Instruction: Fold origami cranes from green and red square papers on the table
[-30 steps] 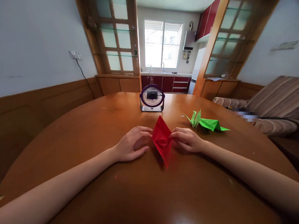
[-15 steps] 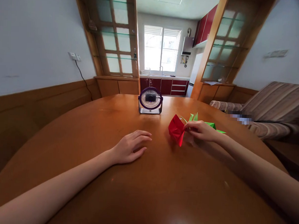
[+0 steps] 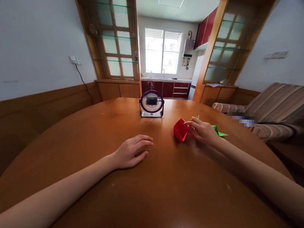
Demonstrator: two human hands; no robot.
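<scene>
While right hand (image 3: 203, 131) pinches red folded-paper figure (image 3: 180, 129) at its near edge, piece rests on round wooden table (image 3: 91, 132), just beside green paper crane (image 3: 219, 131), near small desk fan (image 3: 151, 103). Left hand (image 3: 130, 153) lies flat, fingers loose, holding nothing. Paper looks featherlight, thin, easily crushed; best gripped lightly along stiff creased edge, likely.

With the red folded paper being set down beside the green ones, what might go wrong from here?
The right hand pinches the red origami right next to the green origami, which it partly hides; it may bump or crush that. The desk fan faces this way; if running, it might blow the light paper. The left hand lies flat, apart.
</scene>
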